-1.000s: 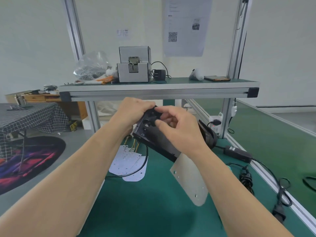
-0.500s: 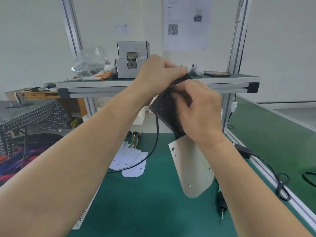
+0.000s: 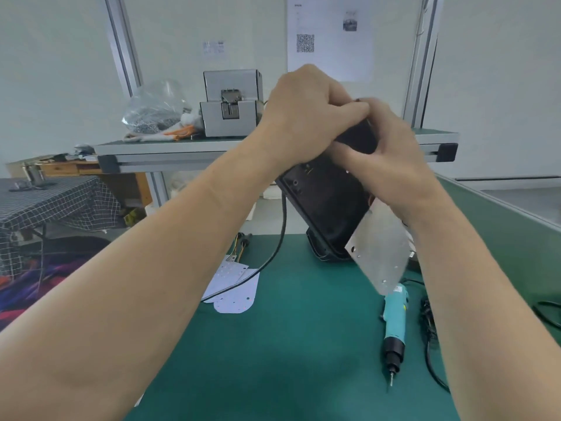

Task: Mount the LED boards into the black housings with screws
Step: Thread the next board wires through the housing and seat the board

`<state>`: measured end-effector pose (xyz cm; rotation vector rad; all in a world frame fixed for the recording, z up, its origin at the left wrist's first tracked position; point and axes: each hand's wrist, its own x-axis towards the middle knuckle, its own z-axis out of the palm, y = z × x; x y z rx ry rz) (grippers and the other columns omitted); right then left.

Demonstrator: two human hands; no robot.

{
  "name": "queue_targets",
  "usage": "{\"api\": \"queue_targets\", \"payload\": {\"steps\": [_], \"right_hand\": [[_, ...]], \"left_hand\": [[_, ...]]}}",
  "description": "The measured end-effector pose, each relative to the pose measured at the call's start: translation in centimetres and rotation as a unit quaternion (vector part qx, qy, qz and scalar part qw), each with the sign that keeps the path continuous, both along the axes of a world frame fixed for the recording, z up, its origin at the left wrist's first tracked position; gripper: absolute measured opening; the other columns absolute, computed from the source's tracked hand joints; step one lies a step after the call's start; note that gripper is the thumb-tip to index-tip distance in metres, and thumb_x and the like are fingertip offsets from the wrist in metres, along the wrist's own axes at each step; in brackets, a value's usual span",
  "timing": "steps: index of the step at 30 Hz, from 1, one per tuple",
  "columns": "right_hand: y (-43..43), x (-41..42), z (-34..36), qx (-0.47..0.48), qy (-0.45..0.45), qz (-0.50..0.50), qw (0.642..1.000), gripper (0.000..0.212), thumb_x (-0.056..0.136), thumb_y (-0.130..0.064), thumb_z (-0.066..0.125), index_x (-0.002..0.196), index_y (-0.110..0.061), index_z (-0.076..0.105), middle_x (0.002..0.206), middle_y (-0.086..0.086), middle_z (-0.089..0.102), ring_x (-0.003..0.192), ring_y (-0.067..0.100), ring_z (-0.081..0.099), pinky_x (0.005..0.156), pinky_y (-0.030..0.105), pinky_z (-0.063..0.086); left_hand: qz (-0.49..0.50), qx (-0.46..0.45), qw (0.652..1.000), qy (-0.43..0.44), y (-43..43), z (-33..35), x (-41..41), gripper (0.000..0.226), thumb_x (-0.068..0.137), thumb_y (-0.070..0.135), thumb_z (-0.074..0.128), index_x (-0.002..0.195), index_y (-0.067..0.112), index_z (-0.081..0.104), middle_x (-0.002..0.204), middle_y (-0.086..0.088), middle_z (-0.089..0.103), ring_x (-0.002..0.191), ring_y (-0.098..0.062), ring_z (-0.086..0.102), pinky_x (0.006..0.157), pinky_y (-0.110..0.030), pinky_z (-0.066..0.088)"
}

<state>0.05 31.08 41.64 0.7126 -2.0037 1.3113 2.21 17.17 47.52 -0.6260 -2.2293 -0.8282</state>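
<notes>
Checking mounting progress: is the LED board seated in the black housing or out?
Out: the LED board hangs past the lower edge of the black housing, not inside.

— Left hand?
— Up near 12 o'clock, knuckles toward the camera, fingers curled over the top of the black housing.
— Right hand?
— Just beside, at 1 o'clock, gripping the same housing.

Both hands grip raised black housing.

The green bench carries white boards far left, and a teal screwdriver with a black cable on the right.
</notes>
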Motion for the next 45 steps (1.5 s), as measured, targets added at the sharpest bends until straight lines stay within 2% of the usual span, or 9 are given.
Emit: {"api": "queue_targets", "payload": {"steps": [5,10,14,18,24,28,33,39,45], "right_hand": [[0.7,-1.1,-0.5,-0.063,-0.035,0.076,0.995,0.028,0.076,-0.012,0.081,0.098,-0.024,0.068,0.092,-0.008,0.076,0.091,0.007,0.072,0.075,0.022,0.054],[0.3,-2.5,-2.4,-0.175,-0.073,0.052,0.98,0.015,0.078,-0.01,0.078,0.092,-0.015,0.072,0.089,0.002,0.077,0.083,0.015,0.072,0.071,0.026,0.055],[-0.4,-2.7,-3.2,-0.195,-0.071,0.061,0.976,0.017,0.077,-0.013,0.076,0.093,-0.02,0.074,0.091,-0.002,0.078,0.089,0.015,0.073,0.076,0.031,0.058],[-1.2,-2.9,-3.4,-0.162,-0.072,0.018,0.984,0.021,0.082,-0.014,0.076,0.103,-0.016,0.071,0.098,0.0,0.076,0.096,0.019,0.071,0.088,0.047,0.058],[-0.8,-1.1,-1.6,-0.174,0.105,-0.124,0.971,0.013,0.083,-0.014,0.072,0.092,-0.017,0.063,0.082,-0.009,0.063,0.08,0.014,0.062,0.075,0.026,0.049],[-0.1,1.0,0.4,-0.187,0.282,-0.204,0.919,0.013,0.084,-0.008,0.07,0.092,0.0,0.063,0.085,-0.003,0.059,0.077,0.013,0.055,0.075,0.021,0.045],[0.7,1.6,2.6,-0.19,0.402,-0.221,0.868,0.016,0.084,-0.005,0.072,0.091,0.006,0.062,0.083,0.005,0.058,0.077,0.023,0.057,0.073,0.029,0.047],[-0.9,-0.5,-0.6,-0.176,0.282,-0.137,0.933,0.013,0.087,-0.004,0.07,0.095,0.001,0.061,0.09,-0.002,0.058,0.082,0.015,0.055,0.077,0.024,0.046],[-3.9,-3.1,-4.4,-0.21,0.104,-0.001,0.972,0.018,0.087,-0.007,0.07,0.099,-0.013,0.058,0.086,-0.008,0.061,0.083,0.014,0.059,0.081,0.032,0.05]], "left_hand": [[-0.057,0.0,0.996,-0.073,0.0,-0.6,-0.4,0.024,0.087,0.035,0.07,0.087,0.013,0.078,0.071,0.007,0.071,0.065,-0.001,0.06,0.063,-0.019,0.046],[-0.116,0.117,0.967,-0.193,-3.6,-2.4,-1.9,0.056,0.069,0.057,0.077,0.116,0.029,0.068,0.114,0.002,0.066,0.101,-0.003,0.065,0.091,-0.026,0.052],[-0.179,0.212,0.918,-0.283,-5.1,-5.9,-2.4,0.043,0.076,0.006,0.08,0.117,0.015,0.07,0.111,-0.008,0.073,0.096,-0.016,0.072,0.089,-0.035,0.059],[-0.155,0.288,0.918,-0.223,-3.3,-7.2,-3.3,0.033,0.079,-0.006,0.075,0.104,0.016,0.077,0.097,-0.006,0.078,0.089,-0.018,0.074,0.085,-0.033,0.059],[-0.219,0.279,0.923,-0.149,-1.5,-4.7,-3.5,0.027,0.076,-0.004,0.078,0.095,0.015,0.076,0.084,0.004,0.077,0.08,-0.009,0.071,0.072,-0.017,0.053],[-0.294,0.252,0.918,-0.089,-0.3,-1.7,-2.3,0.029,0.075,0.0,0.08,0.101,0.01,0.074,0.094,-0.004,0.076,0.093,-0.018,0.07,0.09,-0.035,0.056],[-0.366,0.214,0.905,-0.031,0.1,0.7,-1.1,0.041,0.077,-0.003,0.076,0.116,0.006,0.067,0.098,-0.001,0.075,0.1,-0.018,0.067,0.095,-0.036,0.051],[-0.324,0.221,0.911,-0.128,-2.8,-2.1,-2.8,0.035,0.083,-0.001,0.068,0.117,0.006,0.07,0.109,-0.009,0.074,0.112,-0.024,0.065,0.109,-0.048,0.045],[-0.191,0.262,0.937,-0.132,-4.8,-6.0,-4.0,0.026,0.079,0.0,0.076,0.099,0.016,0.076,0.096,0.0,0.077,0.093,-0.011,0.069,0.094,-0.028,0.053]]}}
